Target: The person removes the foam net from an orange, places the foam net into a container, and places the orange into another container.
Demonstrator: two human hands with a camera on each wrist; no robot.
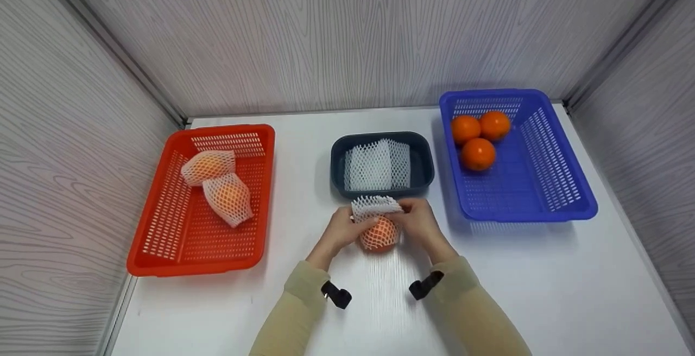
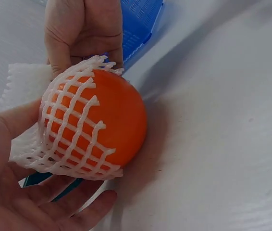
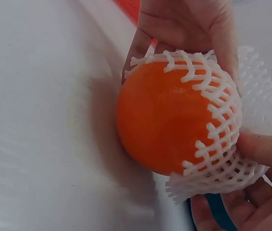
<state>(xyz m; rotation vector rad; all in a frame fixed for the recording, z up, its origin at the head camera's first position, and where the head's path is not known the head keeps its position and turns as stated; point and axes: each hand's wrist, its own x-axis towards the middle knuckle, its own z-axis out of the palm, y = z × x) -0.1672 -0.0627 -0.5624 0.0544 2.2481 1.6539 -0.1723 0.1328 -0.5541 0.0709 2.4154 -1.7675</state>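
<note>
Between the two hands, over the white tabletop, an orange (image 2: pixel 126 115) is partly inside a white foam net sleeve (image 1: pixel 374 207). My left hand (image 1: pixel 341 230) holds the sleeve from the left, its thumb on the mesh and its fingers spread below in the left wrist view. On the opposite side my right hand (image 1: pixel 421 220) grips the mesh between thumb and fingers. The net (image 3: pixel 222 115) covers one side of the fruit, while the rest of the peel shows bare. Loose mesh stretches beyond the orange, toward the tray.
Just behind the hands stands a dark teal tray (image 1: pixel 336 177) with flat foam nets (image 1: pixel 374 169). To the left, a red basket (image 1: pixel 217 264) contains two netted oranges (image 1: pixel 228 198). A blue basket (image 1: pixel 526 212) at right has three bare oranges (image 1: pixel 478 154). Wood-patterned panels (image 1: pixel 336 36) surround the table.
</note>
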